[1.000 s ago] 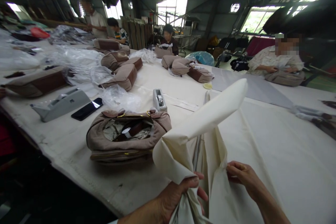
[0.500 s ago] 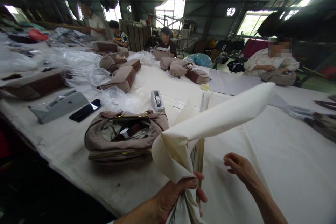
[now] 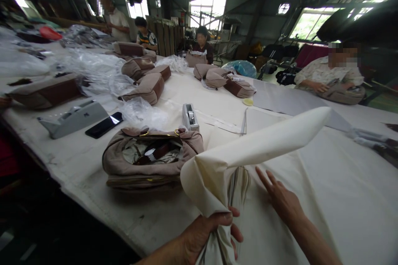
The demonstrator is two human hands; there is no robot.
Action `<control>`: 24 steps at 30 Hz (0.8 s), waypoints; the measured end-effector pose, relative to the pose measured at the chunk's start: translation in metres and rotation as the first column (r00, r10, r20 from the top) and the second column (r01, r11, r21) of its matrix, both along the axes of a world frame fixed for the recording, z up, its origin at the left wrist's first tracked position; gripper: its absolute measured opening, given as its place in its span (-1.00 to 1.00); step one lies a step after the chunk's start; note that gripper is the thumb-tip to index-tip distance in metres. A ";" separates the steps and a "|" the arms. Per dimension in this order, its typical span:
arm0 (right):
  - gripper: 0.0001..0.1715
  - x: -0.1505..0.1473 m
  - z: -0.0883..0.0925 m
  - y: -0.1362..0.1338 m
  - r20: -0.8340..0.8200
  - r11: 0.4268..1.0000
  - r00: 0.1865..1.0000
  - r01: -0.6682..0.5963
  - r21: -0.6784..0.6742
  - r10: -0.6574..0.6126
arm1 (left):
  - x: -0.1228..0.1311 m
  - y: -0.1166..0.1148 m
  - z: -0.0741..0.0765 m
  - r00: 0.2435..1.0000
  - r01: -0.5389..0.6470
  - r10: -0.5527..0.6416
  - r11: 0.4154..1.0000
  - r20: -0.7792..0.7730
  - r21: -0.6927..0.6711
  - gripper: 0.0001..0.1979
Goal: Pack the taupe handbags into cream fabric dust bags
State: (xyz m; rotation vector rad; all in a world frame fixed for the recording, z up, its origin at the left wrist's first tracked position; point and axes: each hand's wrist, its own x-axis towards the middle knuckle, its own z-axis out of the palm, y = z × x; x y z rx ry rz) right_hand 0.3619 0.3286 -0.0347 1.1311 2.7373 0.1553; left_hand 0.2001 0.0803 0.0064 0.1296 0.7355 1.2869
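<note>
My left hand (image 3: 205, 234) is closed around a gathered sheet of cream paper (image 3: 267, 138), whose rolled upper part points to the far right. To the right of it, my right hand (image 3: 284, 201) holds nothing. Its fingers are stretched out beside the layered sheet edges (image 3: 239, 184) under the roll; I cannot tell whether they touch. A ribbed taupe handbag (image 3: 124, 169) lies left of the paper with its mouth unzipped. Inside it show pale crumpled filling and a dark brown strap with a white tag (image 3: 150, 154).
Behind the bag stand a small tape dispenser (image 3: 190, 118), a larger grey dispenser (image 3: 77, 118) and a black phone (image 3: 104, 125). More handbags (image 3: 144, 91) and clear plastic bags (image 3: 99, 66) cover the far left. Several people sit or stand around the table, one person (image 3: 326, 76) at right handling a bag.
My right hand has moved up and left towards the layered sheet edges, its fingers straightening. The left hand keeps its grip on the paper. The view has shifted slightly.
</note>
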 end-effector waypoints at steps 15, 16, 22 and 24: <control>-0.01 0.022 -0.029 0.010 0.212 0.674 0.794 -0.599 0.432 0.570 | 0.001 0.000 -0.013 0.998 -0.045 0.044 0.999 0.039 0.016 -0.58; -0.02 0.022 -0.029 0.009 0.219 0.660 0.787 -0.606 0.443 0.576 | 0.001 0.000 -0.014 0.998 -0.043 0.043 0.999 0.041 0.018 -0.59; -0.05 0.023 -0.023 0.003 0.224 0.586 0.747 -0.640 0.497 0.626 | 0.002 0.003 -0.018 0.998 -0.030 0.030 1.000 0.049 -0.004 -0.53; -0.17 0.028 -0.022 0.004 0.225 0.571 0.716 -0.674 0.469 0.661 | 0.002 0.003 -0.019 0.998 -0.033 0.034 0.999 0.047 -0.021 -0.51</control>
